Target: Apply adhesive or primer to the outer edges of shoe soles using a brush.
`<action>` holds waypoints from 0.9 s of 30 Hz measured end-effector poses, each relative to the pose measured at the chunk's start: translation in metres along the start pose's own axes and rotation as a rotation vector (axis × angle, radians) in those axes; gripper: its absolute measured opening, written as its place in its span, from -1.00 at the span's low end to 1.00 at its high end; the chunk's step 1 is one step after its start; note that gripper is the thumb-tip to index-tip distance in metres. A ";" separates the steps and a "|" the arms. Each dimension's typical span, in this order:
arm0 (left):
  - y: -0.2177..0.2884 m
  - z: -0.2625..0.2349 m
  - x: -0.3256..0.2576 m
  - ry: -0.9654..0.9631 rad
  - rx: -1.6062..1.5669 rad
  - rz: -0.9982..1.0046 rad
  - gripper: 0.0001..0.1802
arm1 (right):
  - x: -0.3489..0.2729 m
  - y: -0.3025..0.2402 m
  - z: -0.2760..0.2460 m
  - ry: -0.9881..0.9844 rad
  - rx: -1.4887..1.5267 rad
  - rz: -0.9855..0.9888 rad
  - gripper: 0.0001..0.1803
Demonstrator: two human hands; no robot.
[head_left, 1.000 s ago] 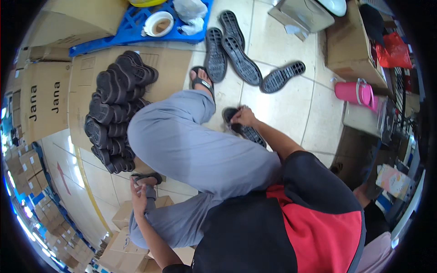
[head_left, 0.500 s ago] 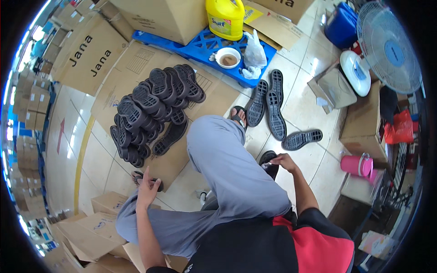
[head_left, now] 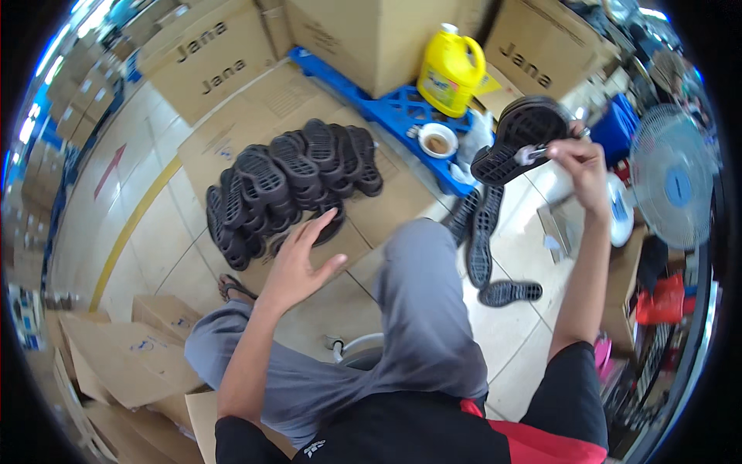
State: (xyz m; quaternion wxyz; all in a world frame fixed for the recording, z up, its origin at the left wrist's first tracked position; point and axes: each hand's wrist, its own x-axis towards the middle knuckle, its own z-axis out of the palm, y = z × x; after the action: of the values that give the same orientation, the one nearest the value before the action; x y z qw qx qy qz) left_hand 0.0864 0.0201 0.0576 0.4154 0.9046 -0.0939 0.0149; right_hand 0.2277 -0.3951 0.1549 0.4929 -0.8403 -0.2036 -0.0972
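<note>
My right hand [head_left: 580, 168] is raised high at the upper right and grips a black shoe sole [head_left: 516, 139] together with a small brush-like tool. The sole's treaded underside faces me. My left hand [head_left: 300, 261] hovers open, fingers spread, above my left knee and just in front of a pile of several black soles [head_left: 286, 185] lying on flattened cardboard [head_left: 386, 205]. Three more soles [head_left: 485, 240] lie on the tiled floor to the right of my grey-trousered leg.
A blue pallet [head_left: 402, 116] carries a yellow jug [head_left: 450, 71] and a small white bowl [head_left: 437, 142]. Cardboard boxes [head_left: 209, 66] ring the back and left. A white fan [head_left: 674, 185] stands at the right, a flat box [head_left: 127, 359] at lower left.
My right hand has risen from the floor beside my leg to the upper right, lifting a black sole. My left hand has come up off my knee and opened.
</note>
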 end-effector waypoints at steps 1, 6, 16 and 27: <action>-0.003 -0.006 0.004 0.029 0.004 -0.025 -0.27 | 0.018 -0.011 0.006 -0.040 0.108 0.108 -0.89; -0.017 -0.028 0.027 0.116 -0.399 0.049 0.04 | 0.092 -0.059 0.088 -0.413 0.791 0.106 -0.87; -0.040 -0.005 0.024 -0.371 -1.533 -0.090 -0.12 | 0.114 -0.126 0.229 -0.870 0.857 0.311 -0.82; -0.051 -0.014 -0.009 -0.094 -1.515 -0.298 0.25 | 0.119 0.087 0.170 -0.027 0.539 0.542 -0.82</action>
State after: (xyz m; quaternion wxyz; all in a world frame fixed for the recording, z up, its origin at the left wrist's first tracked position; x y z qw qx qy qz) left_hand 0.0874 0.0647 0.0272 0.9142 0.3763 0.0269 -0.1478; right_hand 0.3665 -0.2554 0.0454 0.7013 -0.7051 0.0014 0.1050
